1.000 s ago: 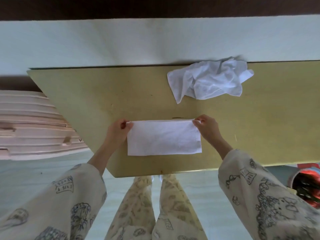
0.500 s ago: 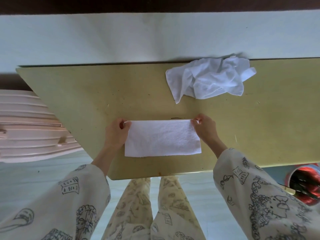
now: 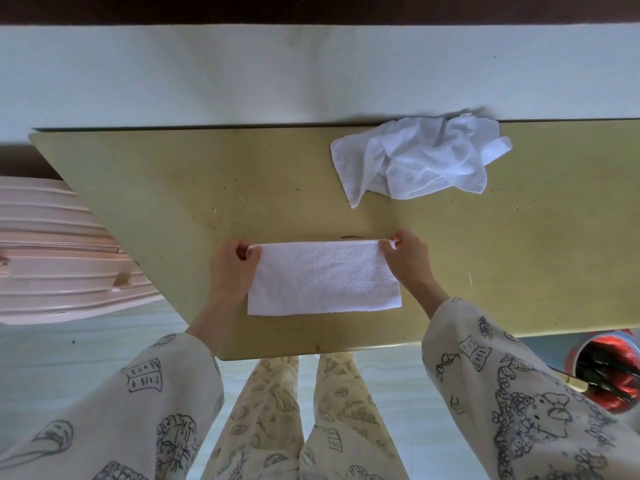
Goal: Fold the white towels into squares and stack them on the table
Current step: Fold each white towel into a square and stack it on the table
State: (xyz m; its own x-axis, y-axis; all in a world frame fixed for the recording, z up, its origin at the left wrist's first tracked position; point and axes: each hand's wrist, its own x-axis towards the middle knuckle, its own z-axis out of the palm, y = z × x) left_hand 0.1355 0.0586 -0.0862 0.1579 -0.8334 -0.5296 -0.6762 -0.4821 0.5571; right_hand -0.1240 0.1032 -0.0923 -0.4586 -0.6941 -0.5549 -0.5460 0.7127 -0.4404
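Observation:
A white towel (image 3: 323, 277), folded into a wide rectangle, lies flat near the front edge of the yellow-green table (image 3: 180, 188). My left hand (image 3: 232, 268) pinches its far left corner. My right hand (image 3: 407, 259) pinches its far right corner. The towel's far edge is stretched straight between the two hands. A second white towel (image 3: 420, 157) lies crumpled at the back of the table, right of centre, against the wall.
A pink ribbed suitcase (image 3: 59, 251) stands on the floor to the left of the table. A red bin (image 3: 604, 368) with dark contents sits on the floor at the lower right. The white wall (image 3: 277, 74) runs along the table's far edge.
Both hands keep their hold on the towel's far corners and the towel stays in place on the table. Only the camera view has shifted slightly.

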